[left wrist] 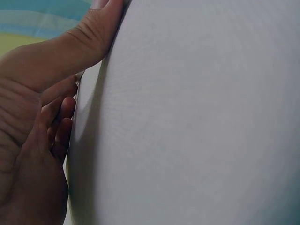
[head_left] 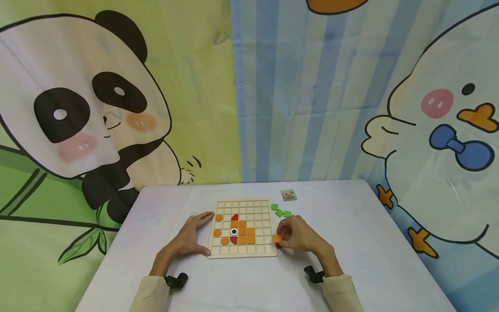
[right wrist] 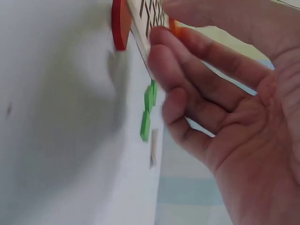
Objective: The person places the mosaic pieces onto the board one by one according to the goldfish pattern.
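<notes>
A pale wooden grid board (head_left: 262,216) lies on the table with colored tiles set in its squares. Several orange square tiles (head_left: 242,232), two red tiles (head_left: 234,217), a white eye tile (head_left: 234,232) and three orange round tiles (head_left: 219,217) are on it. My left hand (head_left: 191,234) spans the board's left edge, thumb at the near corner and fingers farther up the side. Just off the right edge, my right hand (head_left: 297,234) pinches an orange tile (head_left: 277,238) between thumb and fingers. A red tile (right wrist: 121,26) lies beneath it, beside the board.
Three green square tiles (head_left: 279,212) lie right of the board's far corner. Behind them is a small patterned card (head_left: 288,195). The white table (head_left: 335,208) backs onto a curtain (head_left: 288,108) printed with cartoon animals.
</notes>
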Demonstrator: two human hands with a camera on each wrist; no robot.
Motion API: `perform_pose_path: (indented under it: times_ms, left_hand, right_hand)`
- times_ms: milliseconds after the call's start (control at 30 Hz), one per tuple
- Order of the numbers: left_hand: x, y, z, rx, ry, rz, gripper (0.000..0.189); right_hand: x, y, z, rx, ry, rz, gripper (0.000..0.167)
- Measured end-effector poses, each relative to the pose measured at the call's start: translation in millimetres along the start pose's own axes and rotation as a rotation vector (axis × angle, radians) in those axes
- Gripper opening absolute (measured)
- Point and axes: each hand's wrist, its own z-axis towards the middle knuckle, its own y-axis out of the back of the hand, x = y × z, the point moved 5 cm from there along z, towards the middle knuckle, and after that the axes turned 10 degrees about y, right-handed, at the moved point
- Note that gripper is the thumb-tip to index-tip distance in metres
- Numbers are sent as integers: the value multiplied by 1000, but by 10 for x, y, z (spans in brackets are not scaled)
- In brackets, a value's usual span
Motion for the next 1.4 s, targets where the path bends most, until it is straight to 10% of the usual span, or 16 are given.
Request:
perform_pose_path:
  times_ms: [933,1400]
  left_hand:
    - [19,-9,-8,-13,0,1,136]
    - [43,-19,16,-8,9,-12,136]
  right_hand:
    - [-134,-373,697,-207,59,53,18]
    - [-105,-443,786,-154,11,53,19]
